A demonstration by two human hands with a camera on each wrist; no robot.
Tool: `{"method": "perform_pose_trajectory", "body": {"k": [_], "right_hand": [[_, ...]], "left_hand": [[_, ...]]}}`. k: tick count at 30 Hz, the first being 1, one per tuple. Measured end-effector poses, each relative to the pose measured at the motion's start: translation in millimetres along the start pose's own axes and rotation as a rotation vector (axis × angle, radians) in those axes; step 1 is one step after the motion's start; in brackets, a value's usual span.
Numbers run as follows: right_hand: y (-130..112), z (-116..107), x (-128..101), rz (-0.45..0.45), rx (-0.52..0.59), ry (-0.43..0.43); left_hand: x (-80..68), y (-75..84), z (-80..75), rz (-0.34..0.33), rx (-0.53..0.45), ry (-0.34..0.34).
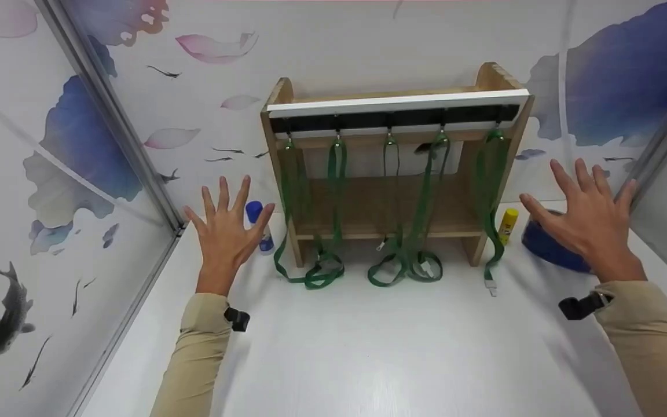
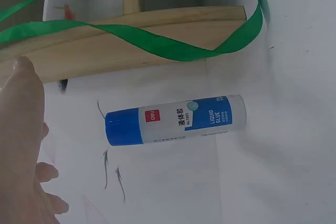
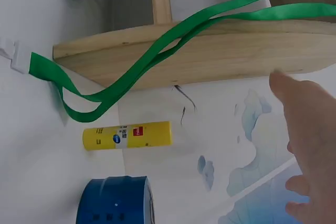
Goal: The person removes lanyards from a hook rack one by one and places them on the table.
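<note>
Both grips spread open, holding nothing. Left hand (image 1: 226, 231) near glue bottle (image 1: 259, 226), right hand (image 1: 588, 217) over blue tape roll (image 1: 548, 246), flanking rack (image 1: 394, 168) at table's (image 1: 368, 347) back edge.

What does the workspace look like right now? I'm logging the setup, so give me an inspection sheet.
Surface: white table, bare in front.
Job's things: wooden two-shelf rack at the back wall; five green fabric straps hang from its hook rail, ends pooling on the table.
Clutter: blue-capped white liquid glue bottle left of the rack; yellow glue stick and dark blue tape roll to its right.
Grippers: left hand and right hand raised, fingers spread, holding nothing.
Cables: nothing seen.
Surroundings: white walls printed with fish and petals.
</note>
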State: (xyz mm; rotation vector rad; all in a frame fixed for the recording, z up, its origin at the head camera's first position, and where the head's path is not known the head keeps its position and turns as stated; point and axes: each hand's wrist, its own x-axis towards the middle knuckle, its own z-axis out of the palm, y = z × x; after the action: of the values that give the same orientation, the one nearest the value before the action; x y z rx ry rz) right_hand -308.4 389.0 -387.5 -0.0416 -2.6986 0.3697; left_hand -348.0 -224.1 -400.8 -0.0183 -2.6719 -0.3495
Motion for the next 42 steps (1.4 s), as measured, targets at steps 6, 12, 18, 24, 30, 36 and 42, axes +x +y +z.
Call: {"method": "perform_pose_trajectory", "body": {"k": [6,12,18,24,30,36,42], "right_hand": [[-23.3,3.1,-9.3,-0.012,0.162,0.181],[-54.2,7.6,-18.7,-0.019,0.335,0.372],[-79.3,11.2,-19.8,-0.045,0.474,0.422],[-94.1,16.6,-18.7,-0.034,0.539,0.367],[-98.8,30.0,-29.1,0.027,0.558,0.483],[-102.9,41.2,-32.5,0.010,0.519,0.527],[-104.3,45.5,-28.6,0.022,0.505,0.504]], "left_hand": [[-5.0,9.3,2.7,0.006,-0.132,0.124],[-7.3,25.0,10.3,0.034,-0.402,0.222],[-6.5,37.0,21.2,0.103,-0.687,0.267],[-9.8,47.3,32.3,0.071,-0.773,0.303],[-13.5,57.2,39.0,0.048,-0.798,0.303],[-13.8,60.9,42.2,0.037,-0.799,0.296],[-11.1,57.8,42.6,0.037,-0.805,0.302]]}}
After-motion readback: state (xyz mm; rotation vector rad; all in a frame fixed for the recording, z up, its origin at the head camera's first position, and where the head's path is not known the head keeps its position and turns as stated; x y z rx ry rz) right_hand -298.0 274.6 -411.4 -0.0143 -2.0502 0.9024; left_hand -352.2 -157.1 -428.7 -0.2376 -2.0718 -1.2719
